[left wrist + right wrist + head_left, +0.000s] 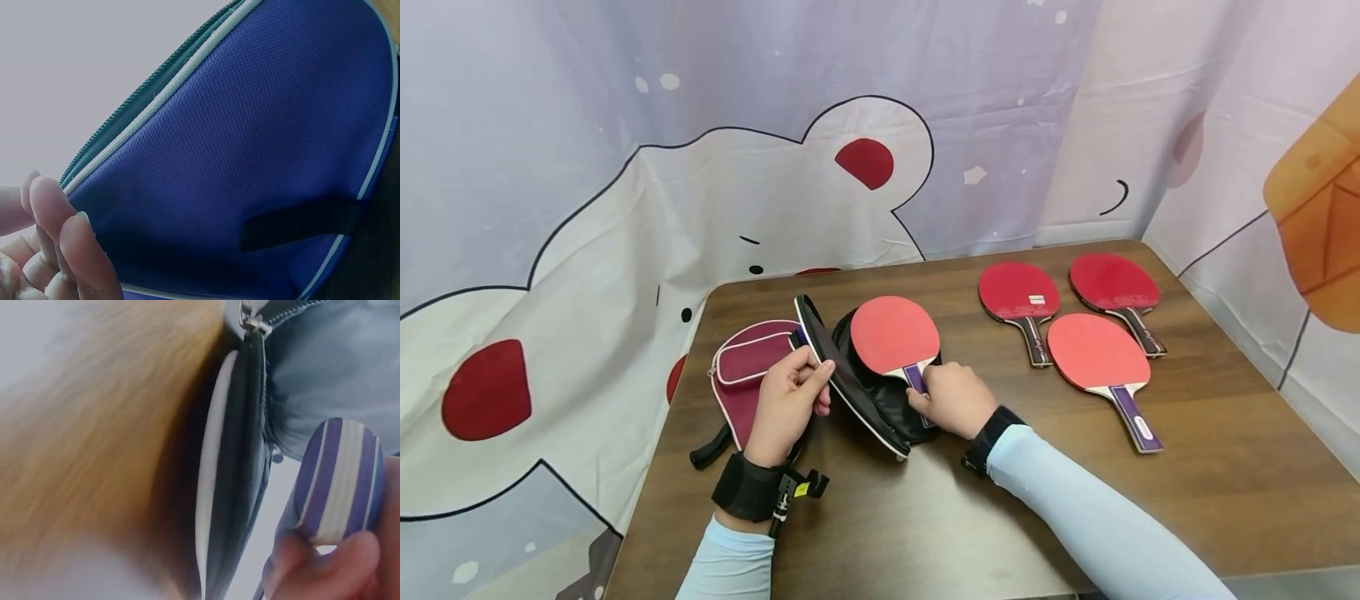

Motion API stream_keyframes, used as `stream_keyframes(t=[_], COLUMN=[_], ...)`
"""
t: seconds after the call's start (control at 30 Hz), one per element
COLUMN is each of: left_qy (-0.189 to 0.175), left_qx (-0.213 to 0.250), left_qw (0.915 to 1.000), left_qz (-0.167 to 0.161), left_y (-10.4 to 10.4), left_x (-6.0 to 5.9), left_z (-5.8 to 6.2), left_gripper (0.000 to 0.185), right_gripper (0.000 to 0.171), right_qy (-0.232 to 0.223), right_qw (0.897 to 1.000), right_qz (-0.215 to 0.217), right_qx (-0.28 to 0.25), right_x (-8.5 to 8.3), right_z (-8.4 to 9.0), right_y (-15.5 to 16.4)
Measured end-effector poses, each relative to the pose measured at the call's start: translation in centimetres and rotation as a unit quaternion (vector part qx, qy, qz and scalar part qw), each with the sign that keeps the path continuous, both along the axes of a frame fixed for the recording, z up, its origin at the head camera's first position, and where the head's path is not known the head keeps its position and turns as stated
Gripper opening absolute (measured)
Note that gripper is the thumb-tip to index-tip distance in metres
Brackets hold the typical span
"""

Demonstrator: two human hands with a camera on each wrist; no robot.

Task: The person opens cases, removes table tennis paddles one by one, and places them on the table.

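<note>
My right hand (pixel 953 398) grips the purple handle of a table tennis paddle (pixel 895 335) with a red face. That paddle lies over the black lining of an unzipped paddle case (pixel 901 408). With thumb and fingers, my left hand (pixel 790 400) pinches the edge of the case's raised flap. The left wrist view shows the flap's blue outside (pixel 250 137) with white piping and a short black strap. In the right wrist view, the striped handle end (pixel 340 481) sticks out from my fingers beside the case's zipper (pixel 256 325).
A maroon paddle case (pixel 752 358) lies at the left, partly behind my left hand. Three more red paddles lie at the right: one (pixel 1018 292) at the back, another (pixel 1112 282) beside it, and one with a purple handle (pixel 1097 350) nearer. A printed curtain (pixel 985 125) hangs behind the table (pixel 1247 483).
</note>
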State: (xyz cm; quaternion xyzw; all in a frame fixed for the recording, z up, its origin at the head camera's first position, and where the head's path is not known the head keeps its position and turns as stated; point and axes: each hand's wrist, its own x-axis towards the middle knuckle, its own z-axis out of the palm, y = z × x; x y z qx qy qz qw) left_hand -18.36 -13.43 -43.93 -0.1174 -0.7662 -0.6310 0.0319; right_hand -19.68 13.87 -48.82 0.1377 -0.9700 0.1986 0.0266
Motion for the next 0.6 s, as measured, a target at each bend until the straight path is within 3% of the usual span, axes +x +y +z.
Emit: stream_keyframes(t=[0.3, 0.6], left_qy=[0.004, 0.010], left_qx=[-0.008, 0.000], left_qw=[0.9999, 0.9999], left_qz=[0.010, 0.009], left_y=[-0.1, -0.2], left_x=[0.2, 0.2], left_z=[0.0, -0.1], left_gripper=[0.028, 0.029], right_gripper=[0.043, 0.041], right_qy=[0.012, 0.013], right_qw=[1.000, 0.998], right_qz=[-0.025, -0.059], right_qx=[-0.004, 0.006], right_x=[1.0, 2.6], right_z=[0.3, -0.6], right_y=[3.3, 7.1])
